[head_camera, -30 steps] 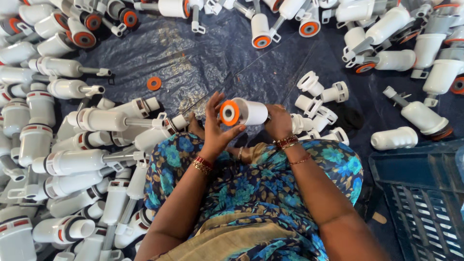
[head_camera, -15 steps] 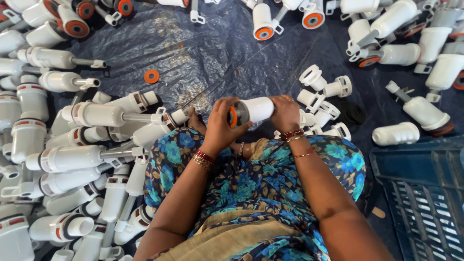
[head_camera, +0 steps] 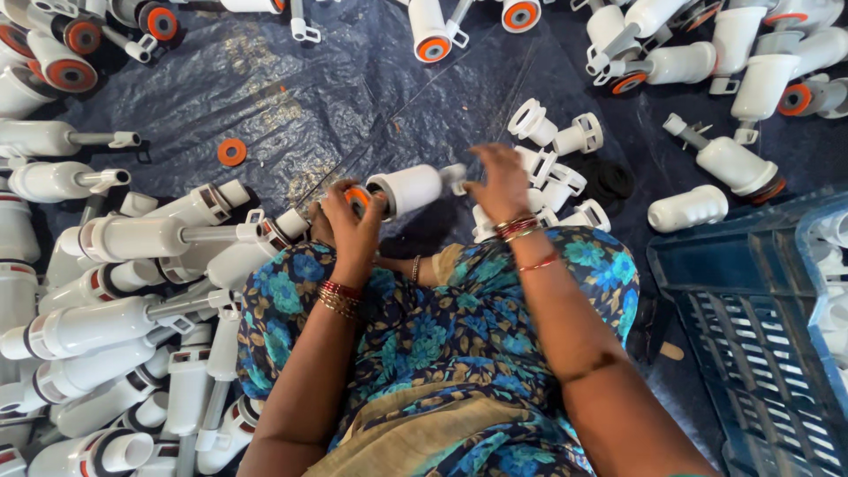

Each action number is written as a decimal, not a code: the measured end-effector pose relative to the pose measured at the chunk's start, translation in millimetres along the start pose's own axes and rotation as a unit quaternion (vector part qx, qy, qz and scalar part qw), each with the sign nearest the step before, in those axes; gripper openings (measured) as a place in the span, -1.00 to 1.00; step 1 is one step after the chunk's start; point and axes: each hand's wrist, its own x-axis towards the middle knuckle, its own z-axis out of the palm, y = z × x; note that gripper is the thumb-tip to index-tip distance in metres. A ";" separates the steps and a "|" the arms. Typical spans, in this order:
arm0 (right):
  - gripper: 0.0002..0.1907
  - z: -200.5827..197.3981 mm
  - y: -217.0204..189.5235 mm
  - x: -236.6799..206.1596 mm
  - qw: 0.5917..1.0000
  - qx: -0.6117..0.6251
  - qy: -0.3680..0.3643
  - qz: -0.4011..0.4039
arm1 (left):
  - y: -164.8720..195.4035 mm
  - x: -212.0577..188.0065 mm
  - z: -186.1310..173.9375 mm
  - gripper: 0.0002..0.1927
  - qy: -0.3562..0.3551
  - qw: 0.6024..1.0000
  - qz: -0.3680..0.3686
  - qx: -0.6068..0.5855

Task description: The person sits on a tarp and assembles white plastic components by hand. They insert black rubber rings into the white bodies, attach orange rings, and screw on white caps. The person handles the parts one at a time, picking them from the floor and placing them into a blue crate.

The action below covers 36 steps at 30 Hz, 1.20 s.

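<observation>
L hand (head_camera: 352,221) presses orange ring (head_camera: 357,198) onto white plastic cylinder (head_camera: 408,188).

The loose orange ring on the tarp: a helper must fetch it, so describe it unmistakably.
Start at the dark blue tarp and look left of the person's left hand. The orange ring lies flat and alone on bare sheet, while every other orange ring sits inside a white plastic part.

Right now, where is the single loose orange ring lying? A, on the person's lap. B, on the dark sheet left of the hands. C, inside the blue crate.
B: the loose orange ring lies flat on the dark plastic sheet, up and to the left of the left hand, apart from the white parts.
</observation>
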 end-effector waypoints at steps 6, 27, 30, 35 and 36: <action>-0.38 -35.6 38.1 -0.5 0.941 -0.118 -0.230 0.217 | -12.8 4.6 4.9 -0.42 -0.071 0.905 -0.323 -0.268; -0.44 -29.5 35.9 1.0 0.959 -0.067 -0.138 0.239 | 12.2 -1.3 2.3 -0.72 -0.169 0.850 -0.277 -0.416; -0.46 -34.8 29.6 -2.4 0.988 0.007 -0.027 0.150 | 23.1 -1.4 0.8 -0.72 -0.152 0.881 -0.281 -0.349; -0.52 -38.7 -23.4 -18.8 0.956 0.261 0.133 0.009 | 30.7 -0.4 0.2 -0.64 -0.172 0.874 -0.285 -0.354; -0.56 -39.4 -36.8 -24.3 0.970 0.196 0.142 -0.032 | 30.0 -0.5 0.2 -0.63 -0.185 0.868 -0.282 -0.365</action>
